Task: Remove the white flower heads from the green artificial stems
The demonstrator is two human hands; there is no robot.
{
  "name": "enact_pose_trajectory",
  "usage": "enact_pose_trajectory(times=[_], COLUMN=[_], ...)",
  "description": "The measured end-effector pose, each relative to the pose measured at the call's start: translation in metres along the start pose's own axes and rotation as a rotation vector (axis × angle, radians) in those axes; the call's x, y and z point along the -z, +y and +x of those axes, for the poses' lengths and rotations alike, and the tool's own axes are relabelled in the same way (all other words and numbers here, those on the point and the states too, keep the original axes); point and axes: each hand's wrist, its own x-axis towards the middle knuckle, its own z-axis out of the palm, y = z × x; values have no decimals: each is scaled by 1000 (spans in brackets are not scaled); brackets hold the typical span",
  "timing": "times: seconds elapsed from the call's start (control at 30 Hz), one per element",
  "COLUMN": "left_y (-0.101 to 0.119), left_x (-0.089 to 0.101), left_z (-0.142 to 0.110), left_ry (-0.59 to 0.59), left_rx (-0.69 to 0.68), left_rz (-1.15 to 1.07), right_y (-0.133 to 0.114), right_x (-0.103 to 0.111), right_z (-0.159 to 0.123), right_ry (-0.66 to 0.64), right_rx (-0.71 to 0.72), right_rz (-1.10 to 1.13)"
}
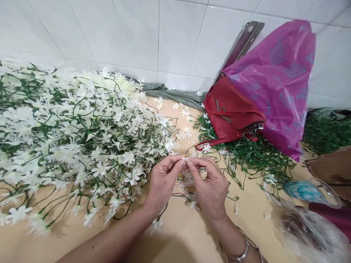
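Observation:
Near the middle of the view, my left hand (163,182) and my right hand (211,186) meet fingertip to fingertip. Both pinch a small white artificial flower (187,159) between thumb and forefinger; most of it is covered by the fingers. Just below the fingers, white flower pieces with thin stamens (188,179) lie on the tan surface (175,237). To the left of my left hand spreads a large heap of white artificial flowers (101,138) on green stems. Loose white petals (185,133) are scattered beyond my fingertips.
A red handbag (233,109) leans by a purple plastic bag (285,80) at the back right. Under it lie green stems (252,153). A clear plastic bag (315,233) and a blue-patterned item (304,191) are at right. White wall tiles (181,36) stand behind.

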Motion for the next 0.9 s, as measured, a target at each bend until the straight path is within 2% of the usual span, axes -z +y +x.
enact_pose_trajectory(times=[0.13,0.4,0.53,0.8,0.9], left_y=[-2,0,0,-3,-2], left_x=[3,5,4,5,5], left_z=[2,4,1,-2,-2], left_ry=[43,65,39,-19,-31], left_rx=[9,20,-26,-71,-65], left_rz=[59,64,86,155,167], right_y=[1,-2,-3,-6,-7], right_x=[2,3,0,0,1], right_z=[1,-1,-2,-4,-3], right_ry=[17,-4,-19,33,10], right_rx=[33,-151,-192,-131,-194], right_rz=[49,214,175,73,117])
